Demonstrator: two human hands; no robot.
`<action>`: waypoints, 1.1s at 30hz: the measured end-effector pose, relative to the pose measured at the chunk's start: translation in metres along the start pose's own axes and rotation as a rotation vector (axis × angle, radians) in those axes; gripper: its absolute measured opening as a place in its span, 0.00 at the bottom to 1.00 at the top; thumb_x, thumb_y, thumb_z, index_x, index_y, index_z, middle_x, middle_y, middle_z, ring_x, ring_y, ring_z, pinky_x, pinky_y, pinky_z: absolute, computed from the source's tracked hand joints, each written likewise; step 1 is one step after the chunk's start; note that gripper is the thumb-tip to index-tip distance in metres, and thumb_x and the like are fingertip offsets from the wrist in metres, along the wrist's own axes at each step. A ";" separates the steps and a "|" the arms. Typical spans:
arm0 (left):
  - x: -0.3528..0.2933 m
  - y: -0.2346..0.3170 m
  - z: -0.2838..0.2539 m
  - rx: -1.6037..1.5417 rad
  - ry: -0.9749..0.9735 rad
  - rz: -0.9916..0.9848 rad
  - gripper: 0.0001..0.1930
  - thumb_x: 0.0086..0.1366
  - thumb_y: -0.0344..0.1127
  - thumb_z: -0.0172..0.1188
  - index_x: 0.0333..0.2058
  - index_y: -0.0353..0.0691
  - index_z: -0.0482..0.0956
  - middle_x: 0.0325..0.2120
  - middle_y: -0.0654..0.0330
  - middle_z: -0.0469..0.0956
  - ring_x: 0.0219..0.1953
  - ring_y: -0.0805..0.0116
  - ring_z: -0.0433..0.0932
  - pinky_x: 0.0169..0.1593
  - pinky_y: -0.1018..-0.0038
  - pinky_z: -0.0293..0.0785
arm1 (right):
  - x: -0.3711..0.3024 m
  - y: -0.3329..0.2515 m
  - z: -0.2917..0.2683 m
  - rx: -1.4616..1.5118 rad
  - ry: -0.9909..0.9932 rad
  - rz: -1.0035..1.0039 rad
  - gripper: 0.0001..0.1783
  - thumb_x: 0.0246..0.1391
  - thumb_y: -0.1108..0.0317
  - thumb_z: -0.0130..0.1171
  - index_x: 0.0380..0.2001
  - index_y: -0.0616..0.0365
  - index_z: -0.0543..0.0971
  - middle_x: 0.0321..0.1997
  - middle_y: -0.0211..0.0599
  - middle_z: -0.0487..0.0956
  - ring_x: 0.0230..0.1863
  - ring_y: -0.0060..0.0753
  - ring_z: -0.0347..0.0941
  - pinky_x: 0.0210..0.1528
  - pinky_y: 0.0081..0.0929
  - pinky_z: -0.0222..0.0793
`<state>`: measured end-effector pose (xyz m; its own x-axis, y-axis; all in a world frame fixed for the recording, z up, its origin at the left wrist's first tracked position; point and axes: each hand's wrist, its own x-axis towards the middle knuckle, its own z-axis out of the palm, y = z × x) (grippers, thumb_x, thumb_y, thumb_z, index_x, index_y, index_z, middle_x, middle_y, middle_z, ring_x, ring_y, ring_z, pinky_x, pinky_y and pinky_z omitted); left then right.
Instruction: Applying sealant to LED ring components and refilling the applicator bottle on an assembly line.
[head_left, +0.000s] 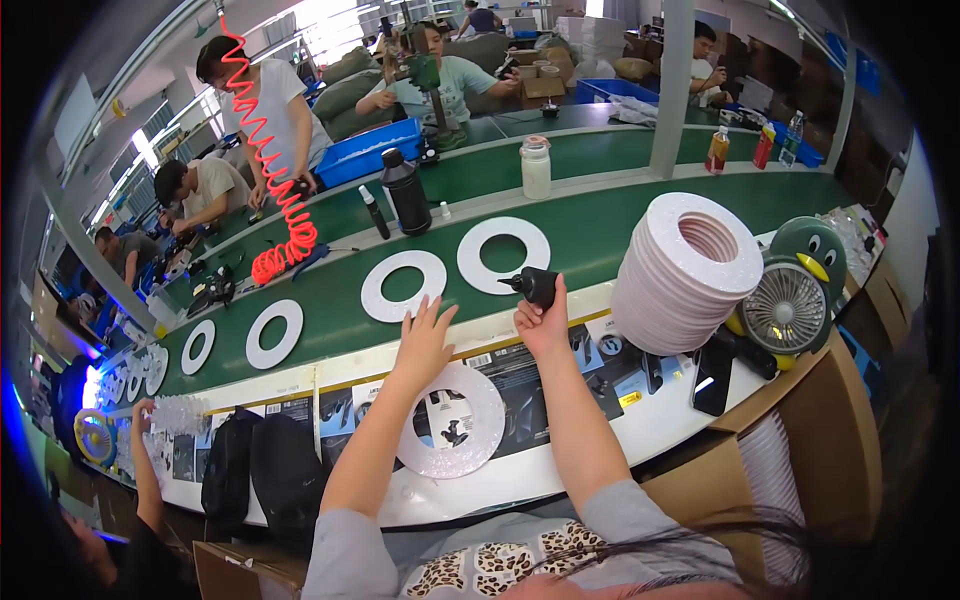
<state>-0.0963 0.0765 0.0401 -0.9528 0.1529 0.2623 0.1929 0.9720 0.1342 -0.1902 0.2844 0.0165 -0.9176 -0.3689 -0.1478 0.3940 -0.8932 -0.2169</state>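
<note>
My right hand (543,322) is closed around a small black squeeze bottle (538,287), its narrow nozzle pointing left. My left hand (426,342) reaches forward with its fingers spread and nothing in it. Just beyond its fingertips, a flat white ring (375,292) lies on the green belt (335,335). Another white ring (478,237) rests on the belt beyond the black bottle. Between my forearms, a white foam-like ring (487,392) lies on the white ledge over printed dark sheets, partly behind my left forearm.
At the right stand a tall stack of white rings (672,290), a penguin-shaped fan (785,308) and a phone (712,377). A large black bottle (405,197) and a white jar (536,168) stand across the belt. Dark pouches (283,455) lie left; a co-worker's arm (146,460) is beyond.
</note>
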 end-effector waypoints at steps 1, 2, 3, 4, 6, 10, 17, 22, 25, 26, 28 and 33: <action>-0.013 -0.007 0.000 0.000 -0.001 -0.008 0.35 0.54 0.33 0.65 0.61 0.48 0.62 0.65 0.50 0.57 0.70 0.50 0.49 0.68 0.49 0.46 | 0.001 0.000 -0.002 0.005 -0.003 0.014 0.29 0.55 0.36 0.53 0.22 0.51 0.70 0.10 0.20 0.53 0.11 0.16 0.48 0.15 0.16 0.42; -0.029 -0.016 -0.003 -0.030 0.009 -0.057 0.34 0.54 0.34 0.64 0.61 0.48 0.63 0.64 0.49 0.57 0.70 0.49 0.48 0.68 0.49 0.46 | 0.003 0.003 -0.002 0.012 -0.009 0.034 0.28 0.55 0.36 0.53 0.22 0.51 0.70 0.10 0.20 0.53 0.11 0.16 0.48 0.15 0.16 0.42; -0.040 -0.020 -0.005 -0.067 0.018 -0.099 0.33 0.55 0.34 0.64 0.60 0.47 0.64 0.64 0.48 0.57 0.69 0.48 0.48 0.68 0.49 0.46 | 0.004 0.004 -0.004 0.009 -0.008 0.040 0.28 0.55 0.36 0.53 0.22 0.51 0.70 0.10 0.20 0.53 0.11 0.16 0.48 0.15 0.16 0.42; -0.053 -0.024 -0.007 -0.094 0.008 -0.131 0.31 0.56 0.34 0.64 0.59 0.46 0.65 0.64 0.47 0.57 0.69 0.47 0.48 0.68 0.51 0.46 | 0.004 0.005 -0.005 -0.008 -0.006 0.038 0.28 0.55 0.36 0.52 0.24 0.51 0.72 0.10 0.20 0.54 0.11 0.16 0.48 0.15 0.16 0.42; -0.075 -0.034 -0.006 -0.110 0.000 -0.177 0.31 0.56 0.35 0.64 0.59 0.45 0.65 0.64 0.46 0.58 0.69 0.46 0.48 0.68 0.51 0.46 | 0.005 0.008 -0.006 -0.042 -0.012 0.036 0.27 0.56 0.36 0.52 0.26 0.50 0.74 0.10 0.20 0.54 0.10 0.16 0.47 0.15 0.17 0.41; -0.099 -0.042 -0.009 -0.150 0.072 -0.213 0.29 0.57 0.35 0.63 0.57 0.42 0.67 0.62 0.45 0.61 0.69 0.45 0.50 0.68 0.53 0.48 | 0.003 0.014 -0.004 -0.086 -0.011 0.045 0.27 0.56 0.36 0.52 0.26 0.50 0.74 0.10 0.20 0.54 0.10 0.16 0.47 0.15 0.17 0.41; -0.064 -0.054 -0.007 -0.208 0.171 -0.123 0.26 0.59 0.37 0.62 0.56 0.40 0.69 0.58 0.48 0.67 0.66 0.48 0.57 0.65 0.53 0.54 | 0.005 0.017 -0.005 -0.156 0.023 0.034 0.27 0.56 0.36 0.52 0.24 0.51 0.72 0.10 0.20 0.54 0.11 0.15 0.47 0.15 0.16 0.41; 0.004 -0.079 0.006 -0.081 0.102 -0.197 0.26 0.60 0.40 0.61 0.56 0.41 0.68 0.57 0.52 0.69 0.66 0.51 0.58 0.65 0.50 0.54 | 0.007 0.020 -0.007 -0.161 0.023 0.050 0.27 0.56 0.36 0.52 0.27 0.51 0.75 0.10 0.19 0.54 0.10 0.15 0.47 0.15 0.17 0.40; 0.025 -0.085 0.022 -0.031 0.056 -0.254 0.28 0.60 0.41 0.61 0.58 0.42 0.66 0.57 0.54 0.69 0.66 0.54 0.59 0.65 0.47 0.52 | 0.007 0.021 -0.006 -0.177 0.033 0.043 0.27 0.55 0.36 0.53 0.27 0.51 0.75 0.10 0.19 0.54 0.10 0.16 0.47 0.15 0.17 0.40; 0.030 -0.089 0.028 -0.003 0.056 -0.254 0.29 0.60 0.41 0.61 0.59 0.43 0.65 0.56 0.54 0.69 0.66 0.55 0.59 0.65 0.45 0.52 | 0.006 0.021 -0.006 -0.178 0.044 0.040 0.27 0.55 0.36 0.53 0.26 0.51 0.74 0.10 0.19 0.54 0.10 0.16 0.47 0.15 0.18 0.40; 0.033 -0.099 0.035 0.014 0.044 -0.287 0.29 0.61 0.40 0.61 0.59 0.44 0.64 0.56 0.55 0.70 0.65 0.55 0.59 0.64 0.44 0.51 | 0.009 0.021 -0.009 -0.177 0.019 0.047 0.28 0.54 0.36 0.54 0.24 0.51 0.73 0.10 0.19 0.54 0.10 0.16 0.47 0.15 0.17 0.40; 0.017 -0.110 0.031 0.053 0.013 -0.303 0.29 0.61 0.35 0.60 0.61 0.45 0.62 0.56 0.55 0.70 0.66 0.56 0.58 0.64 0.42 0.50 | 0.008 0.015 -0.011 -0.143 0.081 0.047 0.29 0.54 0.35 0.54 0.24 0.53 0.72 0.09 0.19 0.53 0.10 0.16 0.47 0.14 0.16 0.42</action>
<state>-0.1411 -0.0217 0.0001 -0.9618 -0.1474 0.2306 -0.1123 0.9809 0.1586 -0.1911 0.2708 0.0010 -0.8929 -0.3824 -0.2375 0.4454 -0.8275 -0.3418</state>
